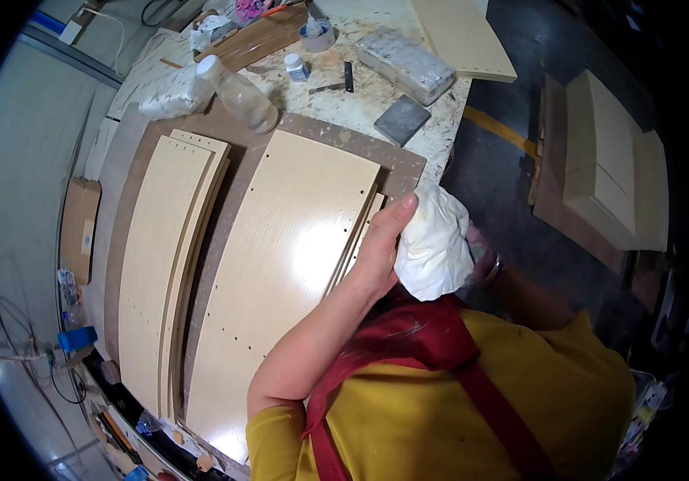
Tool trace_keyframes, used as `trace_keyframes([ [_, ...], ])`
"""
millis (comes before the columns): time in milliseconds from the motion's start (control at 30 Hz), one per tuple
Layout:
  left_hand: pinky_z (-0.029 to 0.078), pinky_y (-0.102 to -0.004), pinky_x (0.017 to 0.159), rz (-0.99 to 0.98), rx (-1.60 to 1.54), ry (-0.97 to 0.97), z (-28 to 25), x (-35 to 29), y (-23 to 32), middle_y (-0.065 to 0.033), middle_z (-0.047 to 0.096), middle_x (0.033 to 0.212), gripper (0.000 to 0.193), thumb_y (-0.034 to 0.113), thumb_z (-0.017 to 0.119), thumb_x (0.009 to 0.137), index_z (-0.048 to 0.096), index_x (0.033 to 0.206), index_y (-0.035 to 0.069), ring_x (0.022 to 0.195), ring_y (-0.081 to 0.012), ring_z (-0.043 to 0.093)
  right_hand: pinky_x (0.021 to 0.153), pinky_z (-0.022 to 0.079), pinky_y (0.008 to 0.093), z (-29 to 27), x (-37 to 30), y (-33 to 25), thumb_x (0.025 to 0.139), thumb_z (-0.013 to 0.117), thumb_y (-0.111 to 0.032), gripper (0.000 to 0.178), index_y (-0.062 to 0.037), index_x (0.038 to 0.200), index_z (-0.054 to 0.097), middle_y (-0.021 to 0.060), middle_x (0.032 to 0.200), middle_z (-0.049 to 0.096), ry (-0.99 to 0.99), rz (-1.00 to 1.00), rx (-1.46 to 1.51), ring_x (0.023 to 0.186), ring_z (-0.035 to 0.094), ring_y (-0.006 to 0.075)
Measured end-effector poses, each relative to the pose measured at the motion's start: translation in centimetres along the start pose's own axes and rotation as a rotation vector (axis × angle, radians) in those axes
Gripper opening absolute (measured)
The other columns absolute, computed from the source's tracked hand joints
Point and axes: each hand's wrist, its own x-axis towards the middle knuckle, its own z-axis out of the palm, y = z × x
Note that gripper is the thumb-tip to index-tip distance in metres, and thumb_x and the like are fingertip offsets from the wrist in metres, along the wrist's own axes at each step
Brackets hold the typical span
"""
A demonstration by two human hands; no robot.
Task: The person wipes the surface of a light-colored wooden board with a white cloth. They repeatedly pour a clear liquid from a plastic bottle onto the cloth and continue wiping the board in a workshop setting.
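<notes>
Visibly, the table [444, 128] is stained, beside a dark floor [495, 175].
The left hand [383, 240] holds a crumpled white cloth [435, 247] near a pale panel [288, 216]; the right hand's [484, 255] grip I cannot tell.

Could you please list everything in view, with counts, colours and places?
white cloth: 1, white, at the hands
board stacks: 2, pale, on the sheet
sheet: 1, brown, under both stacks
workbench: 1, stained whitish, under the sheet
clear bottle: 1, transparent, far side
small bottle: 1, white, far side
tape roll: 1, greyish, far side
large block: 1, grey, far right
small block: 1, dark grey, nearer
wrapped bundle: 1, white, far left
cardboard box: 1, brown, left
panel pile: 1, pale, right
small clutter: uncountable, mixed, edges
apron: 1, red, torso
left hand: 1, bare, gripping cloth
right hand: 1, mostly hidden, behind cloth
</notes>
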Motion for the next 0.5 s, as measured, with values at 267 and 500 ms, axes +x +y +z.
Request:
trace_keyframes([
  [267,0.044,-0.028,0.085,0.578,0.984,0.373,-6.6,-2.6,8.0,-0.0078,0.058,0.11,0.03,0.023,0.057,0.095,0.057,0.116,0.003,0.103,-0.0163,0.055,0.11,0.033,0.0459,8.5,5.4,-3.7,0.096,0.043,-0.033,0.053,-0.0038,0.139,0.039,0.0136,0.139,0.048,-0.135,-0.079,-0.093,0.127,0.048,0.0295],
  [500,0.045,-0.034,0.092,0.727,1.091,0.675,-13.7,-3.7,16.4,-0.0143,0.052,0.129,0.045,0.017,0.06,0.091,0.044,0.131,0.002,0.11,-0.0224,0.055,0.095,0.051,0.0357,22.9,18.7,-14.0,0.09,0.062,-0.02,0.044,0.003,0.126,0.051,0.0151,0.121,0.06,-0.107,-0.604,-0.76,0.108,0.062,0.0219],
])
